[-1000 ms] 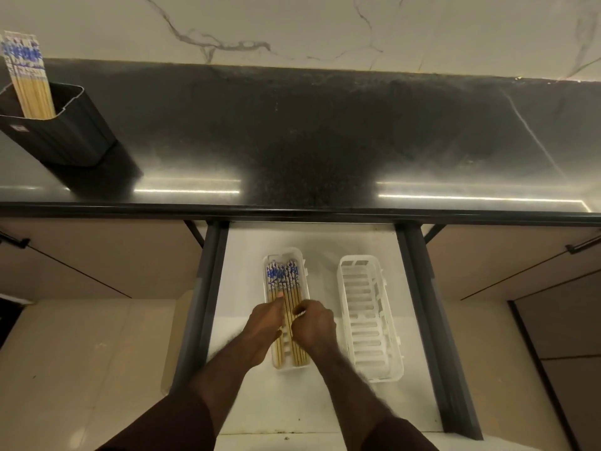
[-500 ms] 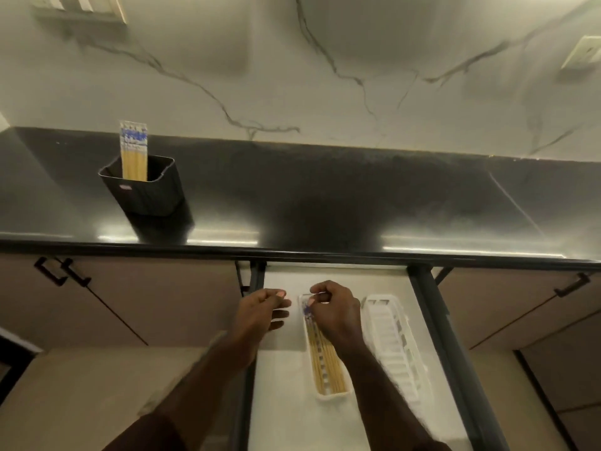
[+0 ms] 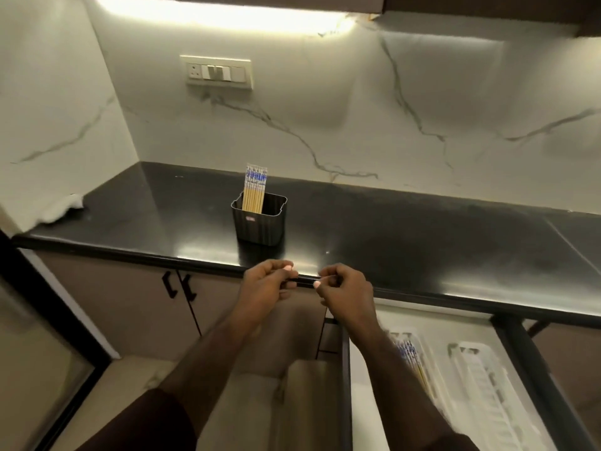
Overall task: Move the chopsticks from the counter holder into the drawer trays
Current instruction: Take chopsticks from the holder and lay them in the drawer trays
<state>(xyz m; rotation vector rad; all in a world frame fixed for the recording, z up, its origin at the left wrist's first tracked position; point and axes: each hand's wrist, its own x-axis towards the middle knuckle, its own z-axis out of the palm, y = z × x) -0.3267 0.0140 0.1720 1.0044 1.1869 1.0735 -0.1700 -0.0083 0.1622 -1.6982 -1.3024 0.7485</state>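
Note:
A bundle of wooden chopsticks (image 3: 254,190) with blue-patterned tops stands upright in a black ribbed holder (image 3: 259,222) on the black counter (image 3: 422,229). My left hand (image 3: 263,288) and my right hand (image 3: 346,291) hover close together in front of the counter's front edge, just below the holder. Both have curled fingers pinched to the thumb, and I see nothing in them. At lower right the open drawer (image 3: 367,402) holds a white tray with chopsticks (image 3: 411,353), partly hidden by my right forearm, and beside it a second white slotted tray (image 3: 481,385).
A white cloth (image 3: 61,208) lies at the counter's far left corner. A switch plate (image 3: 218,72) sits on the marble wall. Cabinet doors with black handles (image 3: 179,284) are below the counter on the left. The drawer's dark side rail (image 3: 346,369) runs beside my right arm.
Both hands have left the chopstick tray in the drawer and risen to the counter edge. My view has swung up and left, so the holder now sits in the middle.

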